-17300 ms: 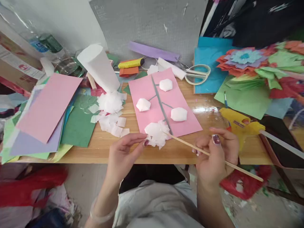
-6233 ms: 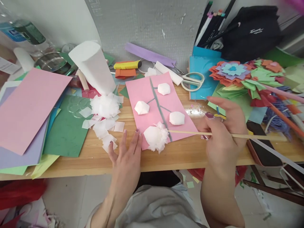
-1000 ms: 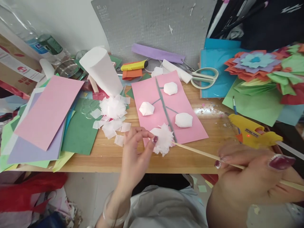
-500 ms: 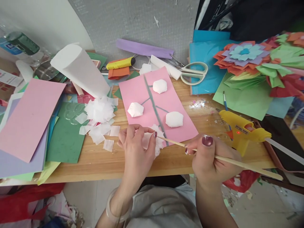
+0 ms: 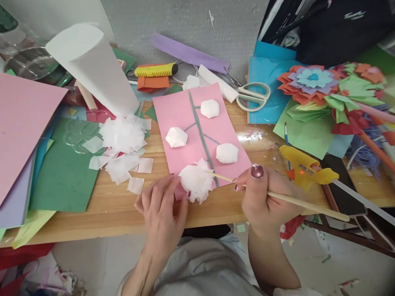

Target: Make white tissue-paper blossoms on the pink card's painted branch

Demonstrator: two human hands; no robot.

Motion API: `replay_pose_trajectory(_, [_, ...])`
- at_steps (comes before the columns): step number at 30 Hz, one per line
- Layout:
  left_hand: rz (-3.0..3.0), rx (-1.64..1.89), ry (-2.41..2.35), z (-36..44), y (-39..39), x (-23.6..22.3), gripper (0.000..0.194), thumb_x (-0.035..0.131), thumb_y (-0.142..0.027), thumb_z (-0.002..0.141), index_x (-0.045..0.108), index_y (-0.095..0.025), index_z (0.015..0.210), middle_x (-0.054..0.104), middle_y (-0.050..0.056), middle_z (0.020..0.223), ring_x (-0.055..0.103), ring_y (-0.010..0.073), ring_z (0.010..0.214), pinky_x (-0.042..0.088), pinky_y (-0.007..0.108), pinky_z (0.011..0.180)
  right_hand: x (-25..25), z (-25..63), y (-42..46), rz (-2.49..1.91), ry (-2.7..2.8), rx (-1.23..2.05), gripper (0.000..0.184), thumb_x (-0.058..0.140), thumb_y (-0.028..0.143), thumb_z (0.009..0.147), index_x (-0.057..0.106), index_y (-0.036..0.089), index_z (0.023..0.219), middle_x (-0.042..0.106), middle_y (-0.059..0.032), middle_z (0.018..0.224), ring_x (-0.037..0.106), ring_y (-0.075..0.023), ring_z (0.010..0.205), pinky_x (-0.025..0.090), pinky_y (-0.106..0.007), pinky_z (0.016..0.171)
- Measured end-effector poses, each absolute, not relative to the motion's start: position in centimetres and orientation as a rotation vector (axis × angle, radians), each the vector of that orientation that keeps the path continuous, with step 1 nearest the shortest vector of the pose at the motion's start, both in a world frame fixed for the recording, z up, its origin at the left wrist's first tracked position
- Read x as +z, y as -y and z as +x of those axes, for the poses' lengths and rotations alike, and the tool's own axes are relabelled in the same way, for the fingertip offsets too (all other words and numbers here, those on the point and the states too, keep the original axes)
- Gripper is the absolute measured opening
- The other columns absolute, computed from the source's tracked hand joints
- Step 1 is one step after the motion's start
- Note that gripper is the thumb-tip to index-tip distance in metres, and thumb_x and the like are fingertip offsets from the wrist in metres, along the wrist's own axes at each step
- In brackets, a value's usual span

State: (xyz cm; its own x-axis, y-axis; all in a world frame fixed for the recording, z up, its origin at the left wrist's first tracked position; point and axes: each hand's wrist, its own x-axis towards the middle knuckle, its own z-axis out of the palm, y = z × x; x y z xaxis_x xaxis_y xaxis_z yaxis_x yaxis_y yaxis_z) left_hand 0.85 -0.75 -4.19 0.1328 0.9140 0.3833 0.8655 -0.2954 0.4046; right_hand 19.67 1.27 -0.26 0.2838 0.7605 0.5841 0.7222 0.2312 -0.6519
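Note:
My right hand (image 5: 267,197) grips a thin tapered wooden stick (image 5: 305,202) between thumb and fingers. Its narrow tip meets a fluffy white paper pompom (image 5: 196,183) at the lower end of a pink sheet (image 5: 182,107). My left hand (image 5: 162,201) lies at the sheet's lower left, thumb and fingers apart, the thumb against the pompom's edge. A dark green branching stem (image 5: 200,133) runs down the sheet. Three smooth white puffs, one of them an upper right puff (image 5: 210,108), sit by its branches.
To the left lie loose white paper squares (image 5: 135,185), green card (image 5: 64,176) and a white paper roll (image 5: 89,61). Behind the sheet are a yellow cutter (image 5: 156,70) and scissors (image 5: 253,96). A yellow glue gun (image 5: 308,166), phone (image 5: 341,193) and paper flowers (image 5: 314,80) occupy the right.
My left fingers have come off the stick's tip and moved left and down to the sheet's edge, uncovering the pompom. The right hand keeps the stick, its tip now on the pompom.

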Motion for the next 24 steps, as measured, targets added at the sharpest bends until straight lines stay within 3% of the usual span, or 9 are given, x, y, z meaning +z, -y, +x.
replay_pose_trajectory(7, [2.245, 0.8, -1.729, 0.3, 1.0, -5.0, 0.063, 0.042, -0.003, 0.089, 0.043, -0.023, 0.148, 0.059, 0.011, 0.144, 0.049, 0.03, 0.135, 0.027, 0.047, 0.106, 0.8, 19.2, -2.0, -1.575, 1.581, -0.043, 0.041, 0.055, 0.027, 0.097, 0.057, 0.019, 0.057, 0.054, 0.0052, 0.046, 0.049, -0.0067, 0.043, 0.036, -0.023, 0.046])
replay_pose_trajectory(11, [2.277, 0.703, -1.751, 0.5, 0.9, -5.1, 0.062, 0.045, -0.004, 0.089, 0.044, -0.022, 0.148, 0.06, 0.012, 0.144, 0.043, 0.0358, 0.142, 0.022, 0.053, 0.11, 1.3, 18.8, -2.5, -1.618, 1.674, -0.109, 0.046, 0.054, 0.029, 0.097, 0.049, 0.019, 0.053, 0.052, 0.0046, 0.045, 0.047, -0.0069, 0.043, 0.033, -0.025, 0.047])
replay_pose_trajectory(19, [2.295, 0.679, -1.81, 0.8, 0.9, -5.1, 0.059, 0.05, -0.003, 0.086, 0.051, -0.022, 0.142, 0.064, 0.009, 0.14, 0.047, 0.0389, 0.139, 0.017, 0.056, 0.112, 0.7, 18.8, -4.1, -1.6, 1.673, -0.008, 0.043, 0.051, 0.027, 0.098, 0.053, 0.02, 0.056, 0.052, 0.0045, 0.046, 0.048, -0.0075, 0.044, 0.034, -0.024, 0.048])
replay_pose_trajectory(24, [2.331, 0.646, -1.818, 0.8, 0.9, -5.3, 0.06, 0.051, -0.003, 0.086, 0.05, -0.02, 0.143, 0.064, 0.009, 0.14, 0.048, 0.0387, 0.138, 0.017, 0.056, 0.113, -0.7, 20.1, -5.1, -1.702, 1.419, 0.168, 0.047, 0.051, 0.041, 0.098, 0.057, 0.02, 0.057, 0.051, 0.0046, 0.044, 0.05, -0.0095, 0.043, 0.039, -0.025, 0.049])
